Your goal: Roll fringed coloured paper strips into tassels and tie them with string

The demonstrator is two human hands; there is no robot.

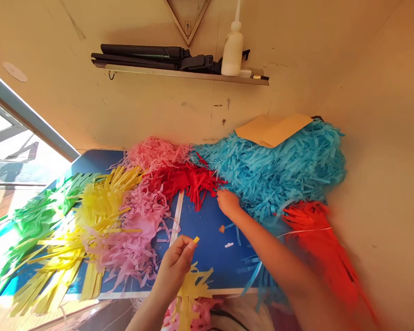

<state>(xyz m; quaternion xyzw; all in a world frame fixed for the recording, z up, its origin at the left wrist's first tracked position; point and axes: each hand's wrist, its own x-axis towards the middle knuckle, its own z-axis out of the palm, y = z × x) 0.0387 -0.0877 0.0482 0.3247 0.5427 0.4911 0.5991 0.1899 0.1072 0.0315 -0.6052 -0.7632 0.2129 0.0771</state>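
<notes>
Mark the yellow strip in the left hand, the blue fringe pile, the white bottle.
yellow strip [196, 239], head view, the exposed upper tip.
blue fringe pile [283, 168], head view, middle of the heap.
white bottle [232, 55], head view, its body below the nozzle.

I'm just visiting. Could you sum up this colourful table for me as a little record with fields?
Surface: blue table
Left hand: pinches a yellow paper strip
Right hand: fingertips where the red fringe pile meets the blue fringe pile; grip hidden
Other piles: green fringe, yellow fringe, pink fringe
Shelf: white bottle, black folded gear
</notes>
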